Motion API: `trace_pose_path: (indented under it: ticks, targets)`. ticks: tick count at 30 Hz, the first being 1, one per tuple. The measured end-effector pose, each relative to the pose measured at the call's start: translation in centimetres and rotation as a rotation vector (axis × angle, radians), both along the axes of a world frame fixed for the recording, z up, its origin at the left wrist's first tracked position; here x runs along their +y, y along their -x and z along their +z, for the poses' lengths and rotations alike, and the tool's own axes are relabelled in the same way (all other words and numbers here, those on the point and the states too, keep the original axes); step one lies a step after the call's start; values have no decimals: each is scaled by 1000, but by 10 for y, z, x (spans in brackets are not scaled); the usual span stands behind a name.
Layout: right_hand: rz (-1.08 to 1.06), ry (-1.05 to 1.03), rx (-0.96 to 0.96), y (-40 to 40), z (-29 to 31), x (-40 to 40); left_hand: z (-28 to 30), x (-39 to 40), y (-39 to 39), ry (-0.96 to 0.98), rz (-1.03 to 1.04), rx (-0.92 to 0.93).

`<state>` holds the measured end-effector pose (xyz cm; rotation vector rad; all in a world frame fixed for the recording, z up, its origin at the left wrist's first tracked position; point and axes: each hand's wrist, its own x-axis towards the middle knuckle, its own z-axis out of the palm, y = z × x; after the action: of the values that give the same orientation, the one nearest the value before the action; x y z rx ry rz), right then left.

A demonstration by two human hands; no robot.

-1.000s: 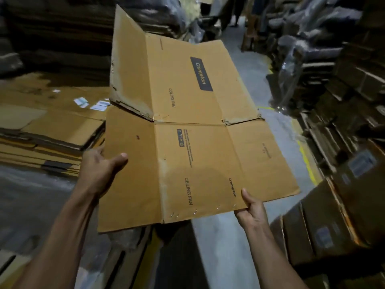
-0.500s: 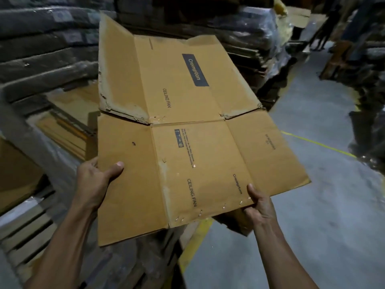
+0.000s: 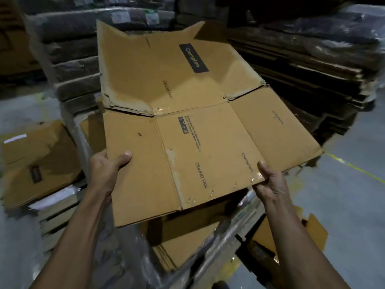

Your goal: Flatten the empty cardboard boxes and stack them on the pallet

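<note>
Each gripping the near edge, left hand (image 3: pixel 108 170) and right hand (image 3: pixel 270 184) steady the light, floppy flattened box (image 3: pixel 187 132), likeliest to sag at its creases.

The floor (image 3: pixel 343 205) is grey concrete, and a yellow line (image 3: pixel 354 168) is painted across it at the right. Behind, dark bundles wrapped in clear plastic (image 3: pixel 68 65) are piled in layers, and some carry small white labels (image 3: pixel 118 16). At the near edge there is crumpled plastic sheet (image 3: pixel 218 243), shiny in the light. A dark shoe tip (image 3: pixel 220 285) shows at the bottom edge.
</note>
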<state>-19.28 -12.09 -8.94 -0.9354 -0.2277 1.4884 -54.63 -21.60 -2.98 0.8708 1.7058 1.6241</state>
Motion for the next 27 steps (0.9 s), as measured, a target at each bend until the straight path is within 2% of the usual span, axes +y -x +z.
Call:
trace_pose_path:
  ticks: [9,11,14,16,22,25,27]
  targets:
    - [230,134,-117,-5,0,159,-30,98,-19,71,210,-122]
    - [274,183,-170,-1,-10,179,-57,115,-25,168,238,-101]
    - [432,324,-384,0,-37,187,-107,126,-33,459,225,-77]
    - [489,350,-472,-1,-50,187,-133,123,-40,585,232,-43]
    - [420,311,-572,2,-51,205,-128,135,-61,596,348,252]
    - [387,259,-585,5,-48,211,-116,144,-62,575,418,291]
    - [431,246,-663,8,-51,214,-112,147,-55,563,429,287]
